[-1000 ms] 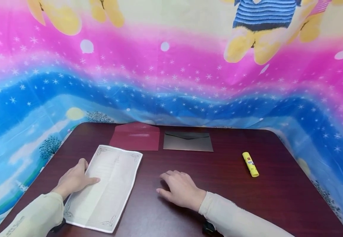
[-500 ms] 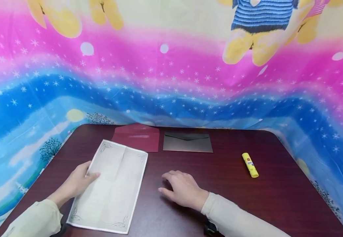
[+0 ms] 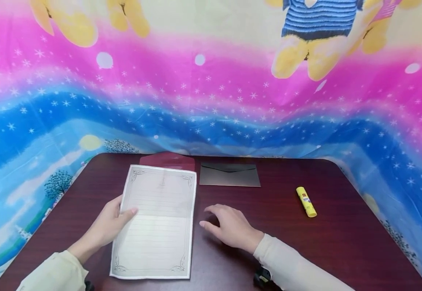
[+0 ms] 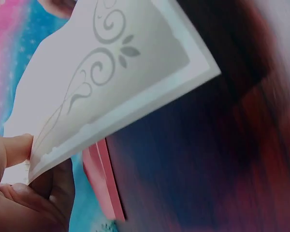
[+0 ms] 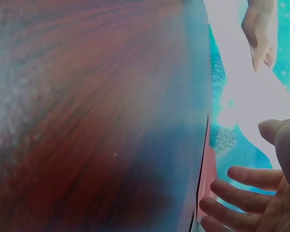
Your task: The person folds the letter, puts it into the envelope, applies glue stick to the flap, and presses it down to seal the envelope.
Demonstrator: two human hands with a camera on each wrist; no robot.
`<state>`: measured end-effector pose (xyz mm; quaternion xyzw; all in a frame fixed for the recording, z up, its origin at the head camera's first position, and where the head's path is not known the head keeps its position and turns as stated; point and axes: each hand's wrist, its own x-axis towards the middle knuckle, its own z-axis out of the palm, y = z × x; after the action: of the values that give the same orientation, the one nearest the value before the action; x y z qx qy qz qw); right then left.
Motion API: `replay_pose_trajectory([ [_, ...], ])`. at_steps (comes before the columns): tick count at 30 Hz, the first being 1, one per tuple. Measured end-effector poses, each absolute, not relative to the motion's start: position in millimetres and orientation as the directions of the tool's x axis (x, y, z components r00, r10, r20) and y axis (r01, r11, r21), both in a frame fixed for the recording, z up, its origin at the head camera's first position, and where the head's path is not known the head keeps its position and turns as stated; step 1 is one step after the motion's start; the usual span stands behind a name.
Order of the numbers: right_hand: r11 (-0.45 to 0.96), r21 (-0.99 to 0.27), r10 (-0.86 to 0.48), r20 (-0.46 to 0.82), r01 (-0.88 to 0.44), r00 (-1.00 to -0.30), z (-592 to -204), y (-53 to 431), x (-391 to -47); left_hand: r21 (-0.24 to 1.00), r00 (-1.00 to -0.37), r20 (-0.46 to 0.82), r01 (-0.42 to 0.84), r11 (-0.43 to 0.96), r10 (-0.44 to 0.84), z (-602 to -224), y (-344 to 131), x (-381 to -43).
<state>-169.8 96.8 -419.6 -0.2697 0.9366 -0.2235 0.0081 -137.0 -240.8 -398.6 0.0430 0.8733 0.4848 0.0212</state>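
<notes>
— Cream is the left sleeve (image 3: pixel 54 273). What does the hand beyond it do?

— The left hand (image 3: pixel 110 222) pinches the sheet of paper (image 3: pixel 154 226) at its left side, with the thumb on the front face and the fingers behind.

— Where is this sheet exactly?

— It is over the left-middle part of the table (image 3: pixel 342 238), showing ruled lines and corner ornaments. In the left wrist view, one corner is raised above the wood. Whether the lower edge touches the table, I cannot tell.

— And the red piece behind its top?

— That is a red envelope (image 3: pixel 167 161), partly covered by the sheet. Just beside it, to the right, lies a dark grey envelope (image 3: pixel 230 178) with the flap folded down.

— What about the right hand (image 3: pixel 232 227)?

— It is nearer to the person than the grey one, near the sheet's right edge. Its grip is wide: the right wrist view shows the fingers loosely spread.

— And farther right?

— A yellow tube (image 3: pixel 306 202) lies slanted, well apart from that hand.
</notes>
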Motion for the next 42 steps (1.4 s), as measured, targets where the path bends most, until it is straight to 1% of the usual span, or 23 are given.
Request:
replay_pose_trajectory([
  [3,0.723,-0.512,-0.492,0.089,-0.463,-0.866,-421,100,-171,0.884,-0.994,-0.005,0.044,0.465,0.105,-397,-231,-135],
  [5,0.676,-0.593,-0.492,0.078,-0.437,-0.867,-421,102,-173,0.901,-0.994,-0.006,0.042,0.431,0.110,-396,-223,-136],
  [8,0.554,-0.734,-0.516,0.068,-0.393,-0.854,-421,104,-175,0.924,-0.993,-0.010,0.036,0.379,0.119,-396,-210,-136],
  [11,0.402,-0.858,-0.547,0.057,-0.321,-0.835,-422,108,-177,0.943,-0.992,-0.010,0.032,0.330,0.125,-398,-198,-137],
  [15,0.235,-0.947,-0.568,0.051,-0.221,-0.821,-423,114,-179,0.960,-0.989,0.002,0.044,0.276,0.149,-401,-184,-138],
  [17,0.183,-0.963,-0.566,0.059,-0.196,-0.822,-423,117,-179,0.966,-0.987,0.007,0.049,0.255,0.163,-402,-178,-139],
  [20,0.151,-0.973,-0.544,0.065,-0.174,-0.837,-422,123,-180,0.972,-0.986,0.008,0.048,0.232,0.169,-402,-168,-140],
  [23,0.144,-0.980,-0.511,0.044,-0.136,-0.859,-420,129,-179,0.975,-0.985,0.012,0.050,0.216,0.174,-402,-160,-141],
  [28,0.135,-0.987,-0.487,0.013,-0.090,-0.873,-418,140,-181,0.982,-0.982,0.004,0.039,0.182,0.188,-402,-151,-143],
  [36,0.146,-0.989,-0.456,-0.037,-0.034,-0.889,-422,158,-185,0.994,-0.954,-0.009,0.023,0.105,0.301,-409,-146,-149],
  [39,0.144,-0.990,-0.446,-0.057,-0.009,-0.893,-424,163,-186,0.995,-0.955,-0.034,-0.004,0.103,0.294,-414,-142,-152],
  [42,0.150,-0.989,-0.439,-0.077,0.012,-0.895,-426,168,-186,0.993,-0.964,-0.071,-0.043,0.113,0.256,-416,-137,-153],
])
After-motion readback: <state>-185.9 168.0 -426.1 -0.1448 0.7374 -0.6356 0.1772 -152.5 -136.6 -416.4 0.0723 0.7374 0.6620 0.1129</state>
